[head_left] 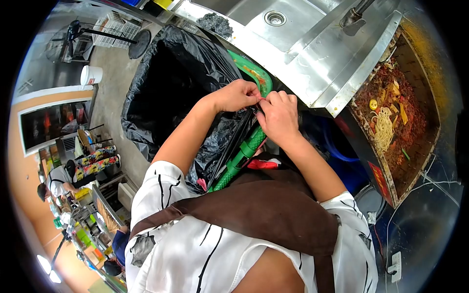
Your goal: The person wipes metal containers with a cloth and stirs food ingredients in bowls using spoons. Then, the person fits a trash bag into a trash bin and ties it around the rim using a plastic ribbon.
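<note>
My left hand [238, 95] and my right hand [281, 116] meet at the near rim of a green bin [239, 163]. Their fingertips are pinched closed against each other. A black garbage bag [144, 105] lines the bin, its mouth wide and its edge folded over the rim. Gathered, stretched plastic from the bag runs up to my fingers, and both hands grip it there. The exact bit between the fingertips is mostly hidden. A brown apron [259, 210] covers my front, close to the bin.
A steel sink [312, 29] with a dark scouring pad [215, 24] stands beyond the bin. At right is a bin of food scraps [391, 117]. A white bucket [91, 75] and a fan [71, 44] are at left. Two other people [56, 180] are farther off.
</note>
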Action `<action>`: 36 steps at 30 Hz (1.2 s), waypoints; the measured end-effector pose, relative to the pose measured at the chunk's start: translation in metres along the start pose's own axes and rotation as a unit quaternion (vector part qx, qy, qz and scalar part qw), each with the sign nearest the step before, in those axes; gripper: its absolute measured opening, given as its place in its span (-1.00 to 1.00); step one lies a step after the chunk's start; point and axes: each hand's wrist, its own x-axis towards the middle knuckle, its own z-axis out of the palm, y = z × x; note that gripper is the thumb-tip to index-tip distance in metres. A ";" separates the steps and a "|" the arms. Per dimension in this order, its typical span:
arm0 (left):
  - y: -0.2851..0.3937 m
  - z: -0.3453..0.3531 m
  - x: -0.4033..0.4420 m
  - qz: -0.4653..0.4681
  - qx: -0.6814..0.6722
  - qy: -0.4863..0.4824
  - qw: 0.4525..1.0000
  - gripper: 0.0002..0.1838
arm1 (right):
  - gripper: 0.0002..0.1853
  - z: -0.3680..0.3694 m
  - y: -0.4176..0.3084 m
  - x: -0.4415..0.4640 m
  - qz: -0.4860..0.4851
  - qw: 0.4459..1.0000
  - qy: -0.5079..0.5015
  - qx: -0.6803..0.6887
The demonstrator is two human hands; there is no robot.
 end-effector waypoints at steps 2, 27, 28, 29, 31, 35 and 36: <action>-0.005 -0.001 0.000 0.039 0.009 -0.004 0.999 -0.87 | -0.86 0.000 -0.004 0.001 0.006 1.000 -0.005 0.009; -0.001 0.013 -0.015 0.067 -0.139 0.064 0.986 -0.72 | -0.93 0.002 0.003 -0.008 0.141 0.942 0.051 0.299; -0.002 0.015 -0.016 0.071 -0.105 0.079 0.989 -0.73 | -0.93 -0.003 0.001 -0.009 0.114 0.964 0.050 0.237; -0.002 0.016 -0.017 0.074 -0.071 0.094 0.990 -0.74 | -0.93 -0.007 0.001 -0.012 0.112 0.964 0.049 0.238; 0.002 0.017 -0.020 0.072 -0.036 0.100 0.992 -0.75 | -0.92 -0.015 0.002 -0.019 0.050 0.992 0.039 0.111; 0.010 0.021 -0.021 0.071 0.035 0.129 0.988 -0.78 | -0.90 -0.025 0.004 -0.023 0.062 0.993 0.032 0.099; 0.009 0.022 -0.020 0.073 0.035 0.128 0.988 -0.78 | -0.90 -0.023 0.004 -0.022 0.062 0.993 0.033 0.098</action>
